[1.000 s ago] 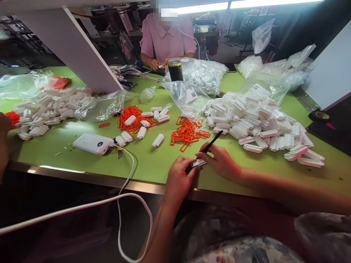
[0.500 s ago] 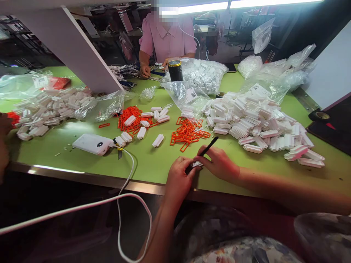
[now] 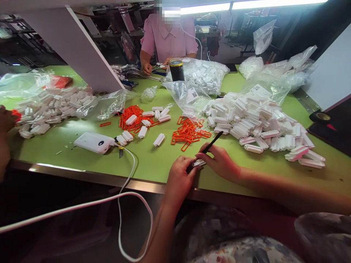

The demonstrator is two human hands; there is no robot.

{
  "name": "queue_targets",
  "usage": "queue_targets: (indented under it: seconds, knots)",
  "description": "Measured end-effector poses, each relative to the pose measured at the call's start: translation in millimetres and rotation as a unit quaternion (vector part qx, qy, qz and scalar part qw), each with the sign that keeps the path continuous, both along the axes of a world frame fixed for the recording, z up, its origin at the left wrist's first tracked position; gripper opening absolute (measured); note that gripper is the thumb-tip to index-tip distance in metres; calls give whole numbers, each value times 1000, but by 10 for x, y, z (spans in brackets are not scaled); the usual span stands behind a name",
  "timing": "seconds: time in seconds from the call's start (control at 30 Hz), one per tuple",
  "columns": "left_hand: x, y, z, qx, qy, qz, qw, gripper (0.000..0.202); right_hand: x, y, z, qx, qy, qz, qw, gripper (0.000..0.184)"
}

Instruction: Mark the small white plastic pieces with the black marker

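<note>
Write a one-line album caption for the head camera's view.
Left hand grips a small white part; right hand holds a thin black tool at it, near orange frames.

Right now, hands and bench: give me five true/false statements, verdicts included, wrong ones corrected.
1. The right hand holds a slim black pen-like tool. True.
2. The left hand is empty. False: it grips a small white slotted plastic piece.
3. A white cable runs from the rounded white plastic box. True.
4. The black cylindrical can with a gold rim lies sideways. False: it stands upright.
5. Some oblong white plastic blocks rest on orange rectangular frames. True.
</note>
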State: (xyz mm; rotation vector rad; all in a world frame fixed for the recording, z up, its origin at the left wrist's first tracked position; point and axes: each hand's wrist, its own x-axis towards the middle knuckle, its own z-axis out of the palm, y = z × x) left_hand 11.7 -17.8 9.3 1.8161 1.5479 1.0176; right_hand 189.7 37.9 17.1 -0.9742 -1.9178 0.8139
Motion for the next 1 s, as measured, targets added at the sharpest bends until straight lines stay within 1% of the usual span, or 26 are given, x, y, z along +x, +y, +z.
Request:
queue_targets:
  seconds: [0.17, 0.4, 0.53, 0.6, 0.7, 0.83, 0.93, 1.0]
  knots:
    - [2, 3, 8, -6, 2, -4, 1000, 19, -3, -22, 10, 15, -35, -10, 999, 38]
    - [-2, 1, 26, 0, 17, -5, 1000, 12, -5, -45, 15, 93, -93, 2, 991, 33]
    - [-8, 7, 40, -1, 28, -4, 1000, 12, -21, -25, 17, 99, -106, 14, 989, 26]
    - [-5, 8, 45, -2, 30, -5, 1000, 11, -30, -9, 28, 83, -107, 17, 991, 23]
    - [4, 5, 42, 0, 20, 4, 1000, 13, -35, 22, 40, 35, -101, 11, 994, 20]
    - [3, 1, 14, 1, 9, 31, 999, 18, -15, 64, 33, -36, -37, 4, 999, 28]
    - [-4, 7, -3, -4, 5, 30, 1000, 16, 9, 84, 40, -80, 23, 2, 997, 34]
    - [-8, 11, -3, -5, 7, 29, 1000, 16, 15, 90, 57, -106, 45, 2, 993, 35]
